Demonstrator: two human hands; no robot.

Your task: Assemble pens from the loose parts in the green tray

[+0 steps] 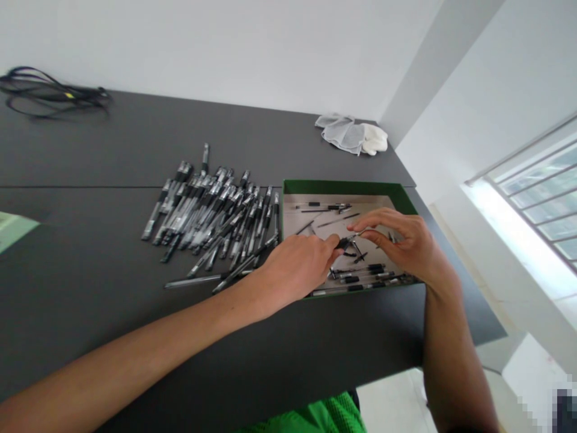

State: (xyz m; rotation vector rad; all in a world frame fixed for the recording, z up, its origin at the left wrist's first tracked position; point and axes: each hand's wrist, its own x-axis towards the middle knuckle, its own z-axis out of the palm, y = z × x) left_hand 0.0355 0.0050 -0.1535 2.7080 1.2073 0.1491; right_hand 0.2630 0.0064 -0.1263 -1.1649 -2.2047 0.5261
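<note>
Over a shallow green box [288, 201] with a pale inside, both my hands meet at a pen [346, 242]. My left hand [304, 264] is closed around its dark part. From the other side, my right hand [403, 243] pinches the thin, light-coloured end between thumb and fingertips. Whether the pen is in one piece or apart there is too small to tell. Inside the box lie loose pens and pen parts [365, 270], some hidden under my hands. Left of the box spreads a big pile of clear pens with black grips and caps [211, 207].
White gloves and thin grey-white cloth [345, 133] lie at the back right of the dark table [135, 144]. A coiled black cable [49, 93] is at the far left. Pale green paper [15, 228] shows at the left edge. A wall stands behind, and a barred window at right.
</note>
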